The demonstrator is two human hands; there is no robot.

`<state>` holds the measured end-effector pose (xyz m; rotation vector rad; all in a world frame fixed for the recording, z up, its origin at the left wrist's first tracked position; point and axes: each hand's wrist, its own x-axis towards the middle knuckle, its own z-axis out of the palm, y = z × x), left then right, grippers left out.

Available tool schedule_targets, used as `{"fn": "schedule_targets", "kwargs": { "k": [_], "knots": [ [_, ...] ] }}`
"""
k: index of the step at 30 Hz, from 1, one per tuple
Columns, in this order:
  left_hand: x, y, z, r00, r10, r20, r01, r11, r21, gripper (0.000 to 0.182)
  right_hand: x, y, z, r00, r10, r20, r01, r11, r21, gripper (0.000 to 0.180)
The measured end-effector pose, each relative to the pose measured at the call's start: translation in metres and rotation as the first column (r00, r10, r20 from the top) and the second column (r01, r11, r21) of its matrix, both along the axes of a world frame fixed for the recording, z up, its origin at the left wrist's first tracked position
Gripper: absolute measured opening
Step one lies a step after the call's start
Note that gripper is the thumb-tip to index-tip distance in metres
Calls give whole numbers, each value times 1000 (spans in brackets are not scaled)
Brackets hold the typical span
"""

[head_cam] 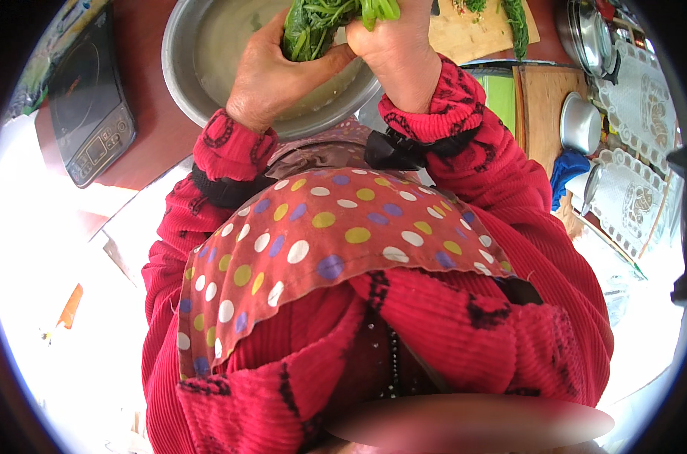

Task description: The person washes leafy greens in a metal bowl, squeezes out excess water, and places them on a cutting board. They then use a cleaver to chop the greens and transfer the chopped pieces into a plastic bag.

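Note:
Above a wide metal basin (179,74) of cloudy water, my left hand (281,76) holds a bundle of wet leafy greens (315,34), its thumb and fingers around the lower leaves. My right hand (394,48) is closed on the stem end of the same bundle, at the basin's right side. The top of the bundle and some fingertips run out at the frame's upper edge. A small green piece shows in the water. More greens (515,28) lie on a wooden cutting board (468,34) to the right, with chopped bits near its top.
A black induction cooktop (88,102) stands left on the reddish table (150,153). Right of the table are a second wooden board (548,113), a metal pot (580,123), a blue cloth (567,173), stacked metal pans (590,37) and a shelf with lace-patterned covers (638,102).

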<state>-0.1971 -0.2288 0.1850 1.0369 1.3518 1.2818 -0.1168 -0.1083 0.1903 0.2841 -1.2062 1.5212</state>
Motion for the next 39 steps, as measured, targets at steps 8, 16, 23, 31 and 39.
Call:
{"fn": "schedule_targets", "kwargs": {
  "k": [8,16,23,31,39],
  "knots": [
    [19,1,-1,993,99,57,-103,992,78,27,6,-13,4,996,-92,-8,92,995,36,17],
    [20,4,-11,990,115,-80,-95,972,213,20,8,-16,3,995,-92,30,93,996,-13,15],
    [22,5,-16,980,159,-119,-124,959,256,16,8,-16,0,993,-118,20,117,993,12,15],
    [21,8,-25,974,175,-141,-134,956,262,15,5,-15,-7,992,-130,-2,130,991,32,18],
    [21,9,-21,990,128,-60,-109,964,244,19,8,-11,-5,995,-104,-7,104,993,48,19]
  ]
}}
